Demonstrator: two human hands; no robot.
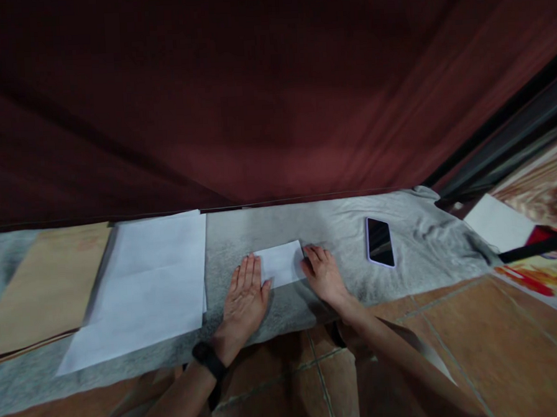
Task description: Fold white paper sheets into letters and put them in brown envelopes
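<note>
A small white folded sheet of paper lies on the grey cloth between my hands. My left hand rests flat along its left end, fingers stretched out and the thumb touching the lower edge. At the paper's right end is my right hand, its fingers bent and the fingertips at the edge. Whether the right fingers pinch the paper or only press on it I cannot tell. A dark band circles my left wrist.
Large white sheets lie to the left, beside brown envelopes. A phone rests on the grey cloth at the right. A dark red curtain hangs behind. White paper and a colourful printed sheet sit far right, above the tiled floor.
</note>
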